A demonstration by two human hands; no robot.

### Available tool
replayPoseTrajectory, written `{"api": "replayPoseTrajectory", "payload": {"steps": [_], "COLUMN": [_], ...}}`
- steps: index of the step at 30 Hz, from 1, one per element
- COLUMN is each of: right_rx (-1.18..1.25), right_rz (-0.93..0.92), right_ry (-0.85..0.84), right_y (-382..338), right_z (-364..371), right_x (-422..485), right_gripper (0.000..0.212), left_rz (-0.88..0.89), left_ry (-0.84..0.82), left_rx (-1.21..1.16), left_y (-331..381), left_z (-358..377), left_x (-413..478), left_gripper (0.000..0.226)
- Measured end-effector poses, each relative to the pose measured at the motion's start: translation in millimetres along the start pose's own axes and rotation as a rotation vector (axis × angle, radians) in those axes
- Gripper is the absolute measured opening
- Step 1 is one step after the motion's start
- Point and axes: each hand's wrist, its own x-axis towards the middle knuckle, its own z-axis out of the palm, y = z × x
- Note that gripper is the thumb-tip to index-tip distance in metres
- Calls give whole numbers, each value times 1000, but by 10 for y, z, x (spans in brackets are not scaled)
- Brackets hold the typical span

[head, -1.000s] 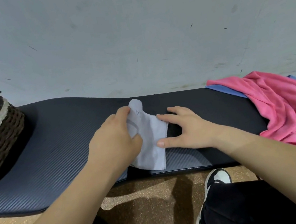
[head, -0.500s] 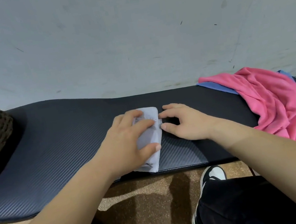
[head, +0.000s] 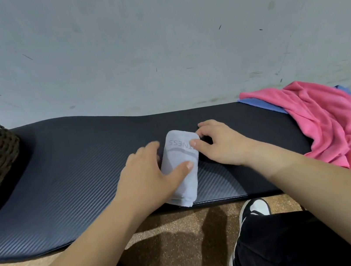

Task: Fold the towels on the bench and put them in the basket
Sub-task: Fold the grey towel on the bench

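Bench [head: 72,172] was laid with towel [head: 179,154], judged soft, light; rightly clasped mid-length by left hand [head: 147,179]; hold of right hand [head: 220,145], three o'clock, unclear.
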Motion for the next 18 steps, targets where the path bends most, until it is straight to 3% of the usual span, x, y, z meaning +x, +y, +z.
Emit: {"api": "replayPoseTrajectory", "payload": {"steps": [2,6,9,12,15,18], "right_rx": [-5,8,41,303,644,811], "right_rz": [-10,3,-11,-14,-50,-109], "right_ry": [-17,-78,-97,-151,-315,-561], "right_y": [18,-5,-62,-199,-273,-381], "right_z": [-1,-34,-98,-135,-181,-277], "right_x": [11,-11,-69,-155,-184,-239], "right_gripper": [19,19,50,73,66,51], "left_rz": [-92,-151,-177,-177,-126,-108], "left_ry": [-99,-250,-226,-223,-271,-260], "left_rx": [-7,-268,-431,-596,-684,-777], "left_y": [4,48,67,-39,-121,-184], "left_z": [-29,-79,-253,-441,-644,-799], "left_x": [-30,-48,-34,-58,-136,-243], "left_gripper": [62,44,33,27,23,27]}}
